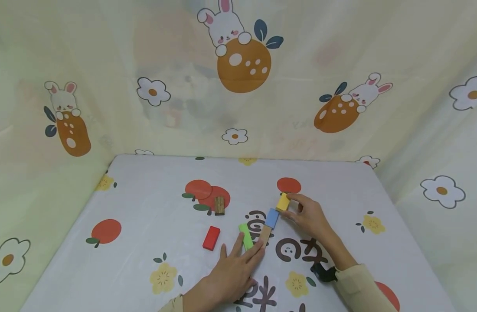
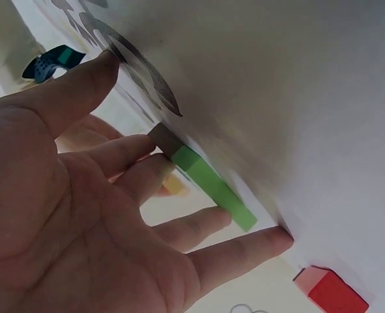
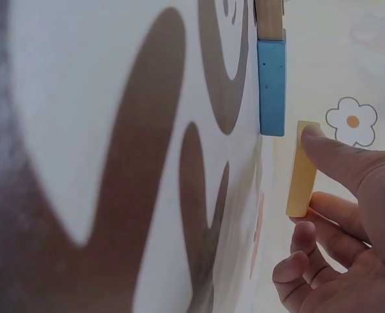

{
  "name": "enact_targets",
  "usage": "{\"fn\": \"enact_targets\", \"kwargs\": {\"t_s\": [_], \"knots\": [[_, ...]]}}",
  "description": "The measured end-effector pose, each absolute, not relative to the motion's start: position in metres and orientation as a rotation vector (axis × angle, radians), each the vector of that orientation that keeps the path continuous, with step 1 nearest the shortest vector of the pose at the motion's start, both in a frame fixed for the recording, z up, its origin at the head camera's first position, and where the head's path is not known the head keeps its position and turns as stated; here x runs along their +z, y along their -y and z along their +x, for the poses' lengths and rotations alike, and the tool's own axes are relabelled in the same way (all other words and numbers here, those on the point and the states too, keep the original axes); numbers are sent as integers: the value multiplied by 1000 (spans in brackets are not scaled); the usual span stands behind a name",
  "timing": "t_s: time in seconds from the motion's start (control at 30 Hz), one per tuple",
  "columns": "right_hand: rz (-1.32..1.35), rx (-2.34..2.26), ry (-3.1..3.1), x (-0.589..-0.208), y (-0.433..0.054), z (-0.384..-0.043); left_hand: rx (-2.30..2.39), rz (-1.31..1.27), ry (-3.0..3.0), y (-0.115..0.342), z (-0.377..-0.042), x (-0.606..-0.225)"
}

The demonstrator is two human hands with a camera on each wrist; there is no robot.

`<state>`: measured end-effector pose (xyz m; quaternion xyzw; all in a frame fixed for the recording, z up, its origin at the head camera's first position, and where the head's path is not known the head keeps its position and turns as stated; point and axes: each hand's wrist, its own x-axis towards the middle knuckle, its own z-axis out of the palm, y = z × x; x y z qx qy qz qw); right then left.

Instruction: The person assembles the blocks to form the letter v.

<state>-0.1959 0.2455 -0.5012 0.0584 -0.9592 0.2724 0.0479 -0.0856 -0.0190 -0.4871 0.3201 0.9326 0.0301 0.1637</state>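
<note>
My right hand (image 1: 310, 219) pinches a yellow block (image 1: 283, 202) between thumb and fingers, at the far end of a slanting row. In the right wrist view that yellow block (image 3: 302, 173) hangs off the table surface, beyond the end of the blue block (image 3: 272, 88). The row runs from the blue block (image 1: 271, 218) down to a tan wooden block (image 1: 265, 236), end to end. Fingers of my left hand (image 1: 232, 274) are straight and spread, tips at the tan block and beside a light green block (image 1: 246, 236). The left wrist view shows the green block (image 2: 215, 189) past the fingertips.
Left of the green block lies a red block (image 1: 211, 238). Farther back is a brown wood-grained block (image 1: 219, 206). A white printed cloth (image 1: 137, 260) covers the table, and patterned curtains (image 1: 176, 125) hang behind and at both sides. A black strap (image 1: 323, 273) is at the right wrist.
</note>
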Motion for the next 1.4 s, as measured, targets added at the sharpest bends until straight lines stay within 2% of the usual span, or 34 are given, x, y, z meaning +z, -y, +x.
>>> {"fn": "enact_targets", "kwargs": {"t_s": [1.4], "knots": [[200,923,2967,-506,-237,-211,111,915,-2672,20,-86,-490]]}}
